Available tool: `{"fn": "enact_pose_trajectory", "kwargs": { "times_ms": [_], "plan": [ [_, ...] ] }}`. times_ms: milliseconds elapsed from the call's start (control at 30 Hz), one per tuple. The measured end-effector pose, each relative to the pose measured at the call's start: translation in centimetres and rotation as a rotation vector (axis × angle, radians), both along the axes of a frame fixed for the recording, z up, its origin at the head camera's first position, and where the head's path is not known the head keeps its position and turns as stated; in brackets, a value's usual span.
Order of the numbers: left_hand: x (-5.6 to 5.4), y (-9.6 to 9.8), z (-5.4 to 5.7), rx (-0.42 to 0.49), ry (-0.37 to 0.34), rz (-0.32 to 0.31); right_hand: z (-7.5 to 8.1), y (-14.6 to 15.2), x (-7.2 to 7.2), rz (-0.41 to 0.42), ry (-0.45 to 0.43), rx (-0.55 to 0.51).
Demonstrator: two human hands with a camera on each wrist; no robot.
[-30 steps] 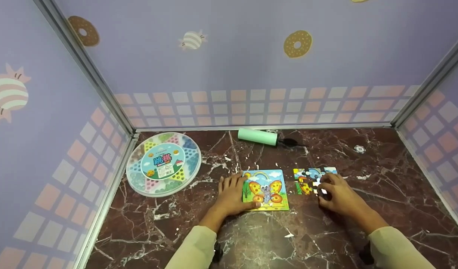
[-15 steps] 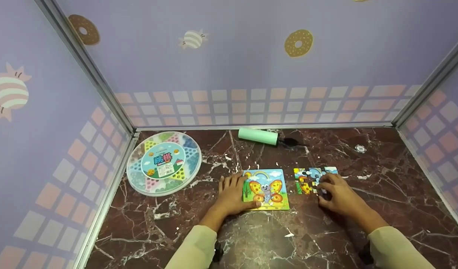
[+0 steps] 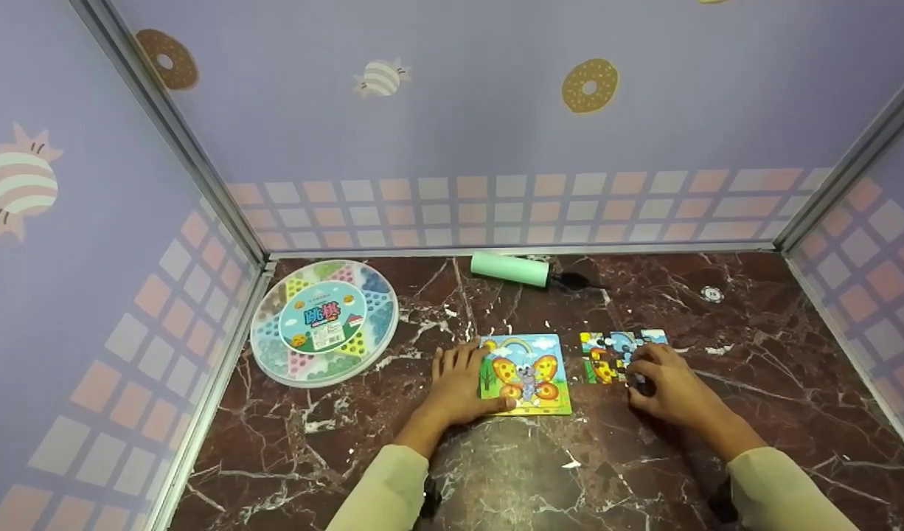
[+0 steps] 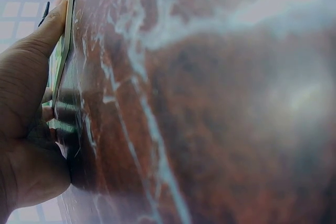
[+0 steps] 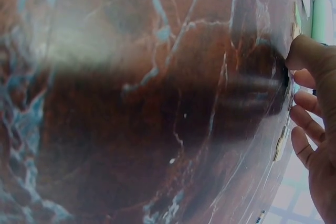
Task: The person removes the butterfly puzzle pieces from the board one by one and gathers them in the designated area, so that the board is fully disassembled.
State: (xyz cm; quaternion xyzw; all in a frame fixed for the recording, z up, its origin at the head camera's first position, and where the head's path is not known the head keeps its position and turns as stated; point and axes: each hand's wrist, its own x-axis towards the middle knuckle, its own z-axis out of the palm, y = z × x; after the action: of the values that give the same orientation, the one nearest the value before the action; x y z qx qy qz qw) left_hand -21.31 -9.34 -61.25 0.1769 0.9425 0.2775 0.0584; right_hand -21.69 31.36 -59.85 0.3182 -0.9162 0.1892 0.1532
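A square butterfly picture board (image 3: pixel 546 391) lies on the dark marbled table. My left hand (image 3: pixel 456 383) rests along its left side, with the thumb on its lower front part and the fingers lying straight at the left edge. To the right is a small group of jigsaw pieces (image 3: pixel 599 361), partly fitted together, with butterfly and sky colours. My right hand (image 3: pixel 669 387) covers their right side, its thumb and index finger bent together on a puzzle piece (image 3: pixel 640 381) that is mostly hidden. In the right wrist view the fingertips (image 5: pixel 296 51) are down at the table surface.
A round Chinese checkers box (image 3: pixel 323 324) lies at the left. Near the back wall is a mint-green cylinder (image 3: pixel 509 269) with a black end. A small round white chip (image 3: pixel 711 294) lies at the back right. Patterned panels (image 3: pixel 452 118) enclose the table.
The bright white glint at my right fingertips has dimmed as the piece there shifts slightly. My left hand and the butterfly board stay in place.
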Motion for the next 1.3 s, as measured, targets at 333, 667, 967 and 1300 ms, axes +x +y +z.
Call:
{"fn": "enact_pose_trajectory", "kwargs": {
  "times_ms": [333, 667, 967, 1300],
  "plan": [
    [-0.4, 0.1, -1.1, -0.01, -0.02, 0.017, 0.3, 0.0, 0.2, -0.029, -0.061, 0.008],
    [-0.3, 0.1, -0.9, 0.004, -0.024, 0.017, 0.5, -0.1, 0.3, -0.058, -0.12, 0.037],
    [-0.1, 0.0, -0.5, 0.002, -0.014, 0.009, 0.5, -0.3, 0.4, -0.055, -0.121, 0.039],
    [0.2, 0.3, 0.7, -0.039, -0.004, 0.016, 0.8, -0.3, 0.5, -0.066, -0.126, 0.048]
  ]
}}
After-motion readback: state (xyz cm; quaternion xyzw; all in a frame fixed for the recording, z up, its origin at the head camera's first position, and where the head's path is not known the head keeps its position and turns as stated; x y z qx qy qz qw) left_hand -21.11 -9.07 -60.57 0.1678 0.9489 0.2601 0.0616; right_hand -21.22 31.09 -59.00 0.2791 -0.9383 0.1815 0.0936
